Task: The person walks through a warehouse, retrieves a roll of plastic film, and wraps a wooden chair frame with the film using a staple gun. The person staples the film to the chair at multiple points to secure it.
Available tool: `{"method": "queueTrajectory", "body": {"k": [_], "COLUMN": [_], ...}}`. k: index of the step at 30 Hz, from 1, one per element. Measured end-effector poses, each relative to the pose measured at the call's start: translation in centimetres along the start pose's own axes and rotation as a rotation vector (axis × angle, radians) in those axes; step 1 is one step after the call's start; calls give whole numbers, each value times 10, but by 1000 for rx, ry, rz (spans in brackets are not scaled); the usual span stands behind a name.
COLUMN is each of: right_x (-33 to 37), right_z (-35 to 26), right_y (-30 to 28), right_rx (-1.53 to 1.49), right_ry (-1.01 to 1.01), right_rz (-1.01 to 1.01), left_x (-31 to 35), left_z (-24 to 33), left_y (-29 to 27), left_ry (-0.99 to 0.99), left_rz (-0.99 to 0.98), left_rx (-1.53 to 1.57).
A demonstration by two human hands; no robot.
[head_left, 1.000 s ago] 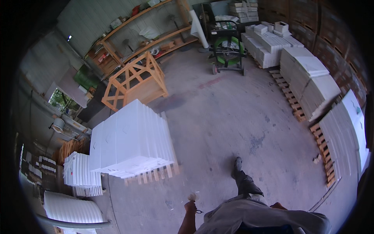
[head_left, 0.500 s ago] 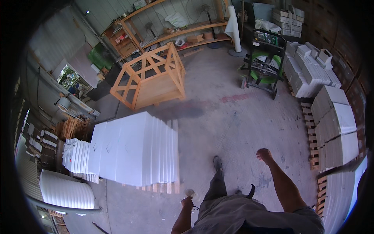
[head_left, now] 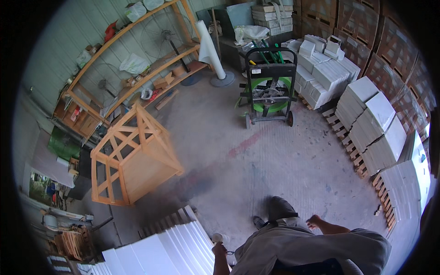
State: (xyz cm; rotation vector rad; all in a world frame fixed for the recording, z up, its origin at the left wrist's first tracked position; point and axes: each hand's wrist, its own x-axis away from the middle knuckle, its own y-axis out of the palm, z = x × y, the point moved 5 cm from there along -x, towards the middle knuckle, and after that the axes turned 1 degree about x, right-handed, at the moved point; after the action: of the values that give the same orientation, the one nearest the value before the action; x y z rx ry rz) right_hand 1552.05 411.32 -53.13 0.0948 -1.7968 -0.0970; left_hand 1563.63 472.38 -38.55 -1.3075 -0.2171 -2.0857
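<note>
Fingers: left hand [head_left: 219, 250] closed round pale object [head_left: 219, 238], jutting forward near edge of panel stack [head_left: 167, 250]; right hand [head_left: 314, 222] half-curled, seemingly empty.

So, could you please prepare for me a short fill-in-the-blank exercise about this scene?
The person's ____ hand holds a small pale object.
The coil in the black strapping cart is ____.
The white stacks along the right side stand on wooden ____.

Missing words: left; green; pallets.
</note>
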Motion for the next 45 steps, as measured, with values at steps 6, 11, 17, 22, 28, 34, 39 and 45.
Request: {"method": "queueTrajectory", "body": {"k": [6,11,17,22,28,34,39,45], "right_x": [-6,-110,-121,-87,-188,-222,-234,-310], "right_z": [-165,-421,-794,-992,-992,-915,-941,-1171], "right_y": [59,48,127,205,236,202,186,200], "right_rx": [1990,1767,1866,1085,1666,1148,-5,-361], "right_ry": [-649,-540,-856,-1229,-989,-502,83,147], "right_rz": [-22,272,428,430,471,47,135,-282], "left_x": [-67,-79,-118,-179,-255,-282,-344,-379], "left_z": [137,243,351,450,590,754,851,972], "left_y": [89,160,215,265,321,384,431,497], "left_ry": [-40,2,24,-68,-47,144,201,351], "left_rz": [-5,-28,-6,18,-64,-174,-182,-212], "left_rx": [115,129,64,-24,-50,-57,-9,101]}}
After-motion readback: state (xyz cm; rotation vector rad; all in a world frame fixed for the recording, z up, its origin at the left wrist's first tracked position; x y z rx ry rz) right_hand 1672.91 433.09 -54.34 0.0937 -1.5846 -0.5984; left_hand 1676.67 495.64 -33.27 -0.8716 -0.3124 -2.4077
